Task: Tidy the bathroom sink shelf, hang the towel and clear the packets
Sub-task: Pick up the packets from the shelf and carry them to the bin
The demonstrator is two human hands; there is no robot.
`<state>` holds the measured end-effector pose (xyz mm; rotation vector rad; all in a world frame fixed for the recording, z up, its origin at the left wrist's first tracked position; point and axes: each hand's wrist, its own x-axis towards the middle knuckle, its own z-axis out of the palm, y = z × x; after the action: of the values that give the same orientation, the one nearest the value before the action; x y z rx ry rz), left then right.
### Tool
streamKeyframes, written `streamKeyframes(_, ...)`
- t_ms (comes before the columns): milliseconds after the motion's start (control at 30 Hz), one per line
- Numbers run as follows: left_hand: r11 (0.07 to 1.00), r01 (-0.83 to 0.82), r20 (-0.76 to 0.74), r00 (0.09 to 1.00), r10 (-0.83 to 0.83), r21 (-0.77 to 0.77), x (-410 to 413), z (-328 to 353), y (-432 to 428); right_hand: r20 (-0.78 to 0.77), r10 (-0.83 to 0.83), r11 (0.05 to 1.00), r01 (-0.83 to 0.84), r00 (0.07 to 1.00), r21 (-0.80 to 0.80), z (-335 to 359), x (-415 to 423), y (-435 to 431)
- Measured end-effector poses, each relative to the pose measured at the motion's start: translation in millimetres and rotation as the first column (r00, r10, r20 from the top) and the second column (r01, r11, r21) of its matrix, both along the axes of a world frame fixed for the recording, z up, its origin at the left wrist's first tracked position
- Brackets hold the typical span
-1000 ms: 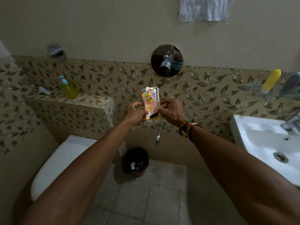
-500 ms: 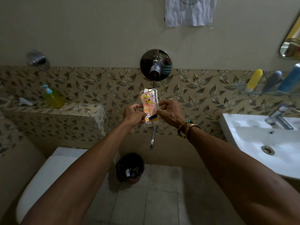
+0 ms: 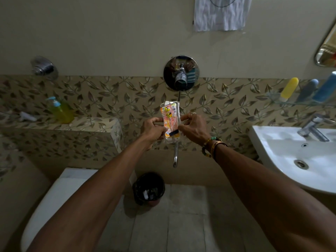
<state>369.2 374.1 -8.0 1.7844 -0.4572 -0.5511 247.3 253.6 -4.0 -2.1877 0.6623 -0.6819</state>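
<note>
An orange and white packet (image 3: 170, 122) stands upright in front of the leaf-patterned wall, held out at arm's length. My left hand (image 3: 152, 130) pinches its left edge and my right hand (image 3: 193, 128) pinches its right edge. A black bin (image 3: 148, 188) with litter inside stands on the floor below the hands. A white towel (image 3: 221, 13) hangs high on the wall. At the far right a glass shelf (image 3: 300, 103) carries a yellow bottle (image 3: 289, 89) and two blue ones.
A white sink (image 3: 298, 157) with a chrome tap (image 3: 313, 128) is on the right. A wall mixer (image 3: 180, 72) and spout (image 3: 175, 157) sit behind the packet. On the left are a toilet (image 3: 54, 202) and a tiled ledge (image 3: 91, 124) with a yellow soap dispenser (image 3: 61, 110).
The view has swung to the right, bringing more of the sink, shelf and a mirror edge into sight. Both hands keep holding the packet in the same way.
</note>
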Motion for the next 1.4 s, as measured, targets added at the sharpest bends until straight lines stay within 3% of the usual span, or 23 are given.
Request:
streamKeyframes(600,0.999,-0.046,-0.08,0.996,0.047,0.016,43.0,-25.5,36.4,-0.077,0.049,0.999,-0.049,0.996,0.013,-22.5,51.9,30.5)
streamKeyframes(1400,0.977,-0.197,-0.128,0.97,0.206,0.08,114.7,-49.7,-16.2,-0.145,0.172,0.983,-0.161,0.974,0.085,-54.6,147.9,-38.4)
